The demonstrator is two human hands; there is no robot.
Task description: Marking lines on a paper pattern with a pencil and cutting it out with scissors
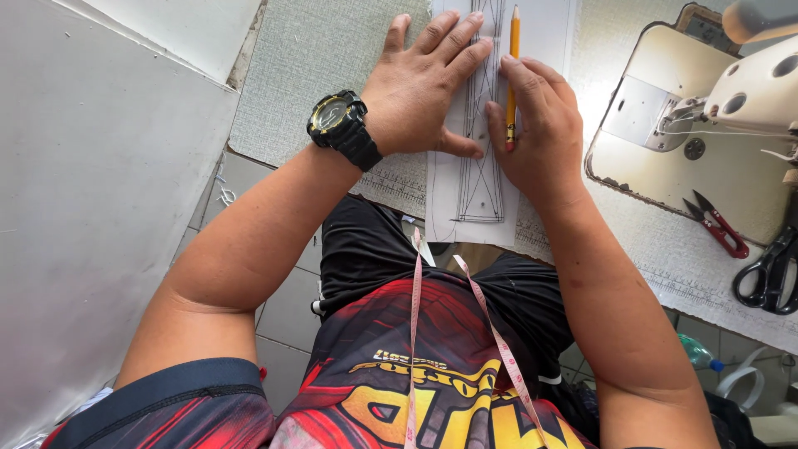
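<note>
Seated, a person is marking a paper pattern (478,179).
Left hand (420,87) is pressing it flat, fingers spread; right hand (536,125) is gripping an orange pencil (513,58).

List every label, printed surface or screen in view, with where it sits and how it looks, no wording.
Wristwatch: on the left wrist, round dark face, black and yellow case.
Paper pattern: white strip with drawn pencil lines, under both hands.
Tape measure: pink marked band hanging over the shirt.
No packages or signs.
</note>
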